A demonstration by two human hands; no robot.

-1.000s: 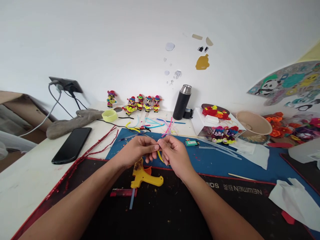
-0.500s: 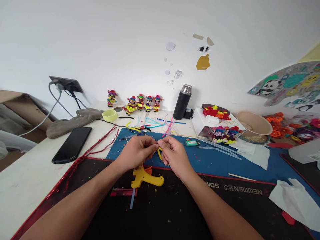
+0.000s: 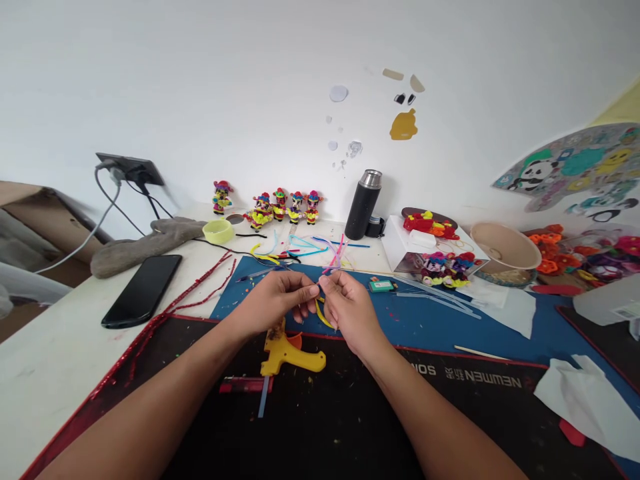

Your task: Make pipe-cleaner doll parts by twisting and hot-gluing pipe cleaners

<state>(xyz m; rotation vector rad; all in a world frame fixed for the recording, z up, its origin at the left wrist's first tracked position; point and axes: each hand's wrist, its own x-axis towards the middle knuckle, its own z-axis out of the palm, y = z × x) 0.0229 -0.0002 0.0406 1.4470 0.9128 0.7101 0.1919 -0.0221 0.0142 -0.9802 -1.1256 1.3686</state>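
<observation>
My left hand and my right hand are raised close together over the blue mat. Thumb and fingers of each hand are pinched, with the tips nearly meeting. Whatever small piece they hold is too small and too covered to name. A curved yellow strip shows between the hands; I cannot tell whether it is held or lies on the mat behind them. Under my left hand lies a yellow glue gun with a glue stick sticking out of its back end, over a red object.
Pipe cleaners are scattered behind the hands, before several small figures. A black thermos stands by the wall, near a white box. At left lie a phone and red tinsel stems; a tissue is at right.
The fingertips of my two hands have moved slightly apart, my right hand shifting a little to the right. More of the yellow strip shows. The camera view has shifted slightly.
</observation>
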